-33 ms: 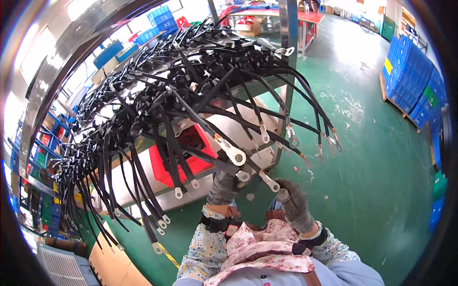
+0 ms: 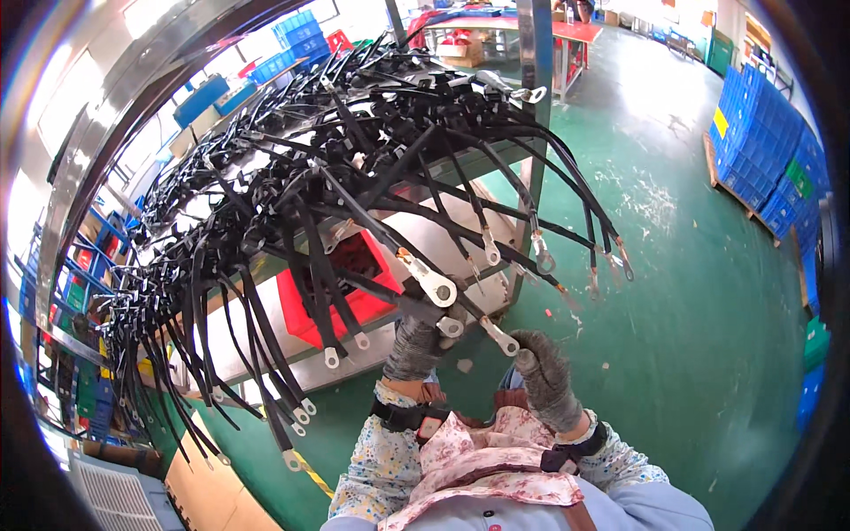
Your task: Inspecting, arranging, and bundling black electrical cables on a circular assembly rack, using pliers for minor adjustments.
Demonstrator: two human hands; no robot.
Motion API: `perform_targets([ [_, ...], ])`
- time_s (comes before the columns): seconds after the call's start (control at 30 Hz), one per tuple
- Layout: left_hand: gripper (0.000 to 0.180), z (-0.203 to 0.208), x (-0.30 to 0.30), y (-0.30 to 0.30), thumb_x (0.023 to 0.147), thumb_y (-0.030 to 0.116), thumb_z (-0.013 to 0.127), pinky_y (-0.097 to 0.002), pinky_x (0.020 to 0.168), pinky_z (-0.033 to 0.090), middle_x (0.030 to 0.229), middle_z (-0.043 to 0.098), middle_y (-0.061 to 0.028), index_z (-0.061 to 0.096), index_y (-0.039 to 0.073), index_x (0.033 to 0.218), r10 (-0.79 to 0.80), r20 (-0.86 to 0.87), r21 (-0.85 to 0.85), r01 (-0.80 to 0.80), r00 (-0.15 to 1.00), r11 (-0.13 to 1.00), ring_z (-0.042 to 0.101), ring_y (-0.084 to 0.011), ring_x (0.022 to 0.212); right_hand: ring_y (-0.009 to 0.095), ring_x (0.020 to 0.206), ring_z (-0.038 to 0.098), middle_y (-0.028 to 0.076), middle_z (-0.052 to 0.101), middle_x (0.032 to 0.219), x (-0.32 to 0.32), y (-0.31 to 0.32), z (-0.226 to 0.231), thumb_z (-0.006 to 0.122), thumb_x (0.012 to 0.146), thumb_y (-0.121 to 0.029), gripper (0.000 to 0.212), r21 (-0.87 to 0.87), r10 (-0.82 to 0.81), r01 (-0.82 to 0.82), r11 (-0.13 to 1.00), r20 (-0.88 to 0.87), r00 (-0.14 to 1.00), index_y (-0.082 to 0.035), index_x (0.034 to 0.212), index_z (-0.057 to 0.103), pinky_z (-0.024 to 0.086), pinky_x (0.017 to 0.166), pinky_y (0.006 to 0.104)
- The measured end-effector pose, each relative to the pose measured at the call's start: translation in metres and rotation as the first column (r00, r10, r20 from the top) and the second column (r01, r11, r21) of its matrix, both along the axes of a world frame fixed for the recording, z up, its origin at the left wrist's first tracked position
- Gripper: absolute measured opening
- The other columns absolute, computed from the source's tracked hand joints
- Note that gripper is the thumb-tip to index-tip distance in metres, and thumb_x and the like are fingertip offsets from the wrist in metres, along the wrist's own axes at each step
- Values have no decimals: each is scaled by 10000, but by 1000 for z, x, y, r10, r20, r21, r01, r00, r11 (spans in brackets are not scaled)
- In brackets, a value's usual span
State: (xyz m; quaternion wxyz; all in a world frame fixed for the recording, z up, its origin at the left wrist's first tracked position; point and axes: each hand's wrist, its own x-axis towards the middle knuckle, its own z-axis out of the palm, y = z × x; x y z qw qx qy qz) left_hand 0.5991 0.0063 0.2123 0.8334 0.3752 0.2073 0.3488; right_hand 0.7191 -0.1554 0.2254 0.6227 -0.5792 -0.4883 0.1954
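Note:
My left hand (image 2: 414, 347), in a grey knitted glove, is closed round black cables below the table edge. Beside its fingers shows a cable lug (image 2: 450, 327). A larger silver ring lug (image 2: 434, 285) on a thick black cable hangs just above it. Another ring lug (image 2: 501, 337) points toward my right hand (image 2: 547, 385), which wears the same kind of glove. The right fingers are curled together at that lug's ring end; whether they grip its edge is hidden. Many black cables (image 2: 310, 168) with ring lugs lie heaped on the table, their ends hanging over its edge.
A red bin (image 2: 376, 257) stands under the hanging cables. A metal post (image 2: 536, 53) rises at the table's far right corner. Stacked blue crates (image 2: 757, 133) sit on a pallet at the right. A red-topped table (image 2: 575, 32) stands farther back, and a cardboard sheet (image 2: 212, 469) lies at lower left.

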Motion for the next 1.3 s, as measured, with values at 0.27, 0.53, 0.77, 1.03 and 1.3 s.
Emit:
perform_targets([
  [0.27, 336, -8, -1, -3, 846, 371, 592, -212, 328, 307, 547, 494, 9, 575, 40, 900, 132, -149, 66, -123, 980, 990, 425, -86, 382, 302, 656, 559, 120, 615, 782, -2, -9, 5, 528, 861, -130, 146, 43, -29, 22, 999, 186, 982, -17, 954, 532, 442, 607, 355],
  [0.53, 321, -31, -2, 10, 813, 343, 644, -204, 357, 353, 547, 521, 2, 585, 30, 854, 111, -158, 221, -74, 981, 972, 456, -100, 391, 301, 694, 545, 107, 607, 765, -15, 18, 1, 569, 826, -137, 252, 92, -245, 233, 968, 541, 804, -35, 1049, 511, 435, 602, 384],
  [0.77, 338, -21, -13, 10, 819, 341, 638, -211, 444, 395, 665, 567, -38, 580, 11, 864, 264, -288, 506, -87, 921, 858, 522, -104, 540, 235, 472, 459, 13, 467, 577, -9, 52, -8, 533, 876, -297, 264, -71, 295, -330, 941, -298, 908, -50, 964, 511, 398, 468, 337],
  [1.03, 339, -16, -25, 3, 856, 310, 593, -230, 552, 436, 895, 581, -66, 529, 30, 1037, 136, -163, 373, -67, 977, 925, 541, -127, 657, 83, 493, 430, -34, 468, 618, -7, 41, 1, 468, 904, -429, 350, 108, 378, -692, 714, -892, 250, -92, 835, 531, 322, 457, 213],
  [1.3, 287, -20, -31, -1, 837, 301, 623, -221, 570, 452, 861, 596, -44, 558, 47, 954, 164, -208, 400, -69, 964, 914, 547, -107, 674, 96, 541, 437, -9, 473, 654, -15, 51, -10, 498, 870, -483, 415, 219, 508, -692, 687, -827, 242, -69, 855, 521, 331, 480, 218],
])
